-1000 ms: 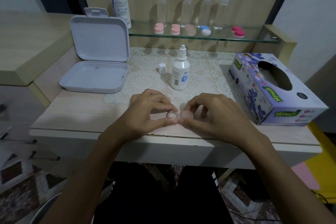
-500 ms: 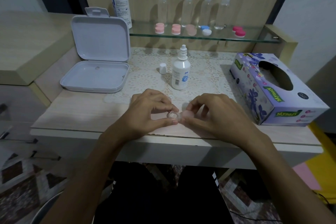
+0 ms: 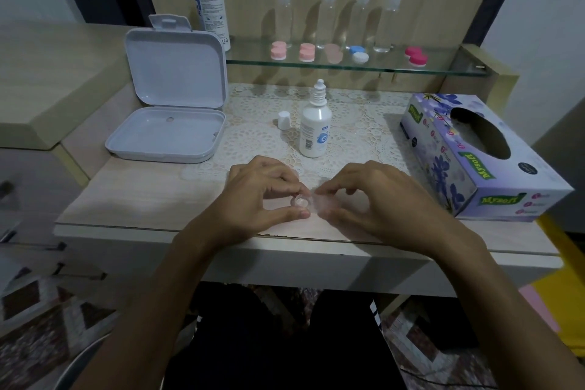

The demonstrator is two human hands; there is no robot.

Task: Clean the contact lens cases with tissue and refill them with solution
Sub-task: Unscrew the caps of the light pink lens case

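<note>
hands near desk edge (image 3: 285, 239): left fingers (image 3: 297, 191) and right fingers (image 3: 329, 191) pinch lens case (image 3: 302, 201).

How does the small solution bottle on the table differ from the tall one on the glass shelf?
The small bottle stands on the lace mat, uncapped, its cap beside it; the tall bottle stands on the glass shelf behind the open white box. Both are white, upright, nozzle-topped.
</note>
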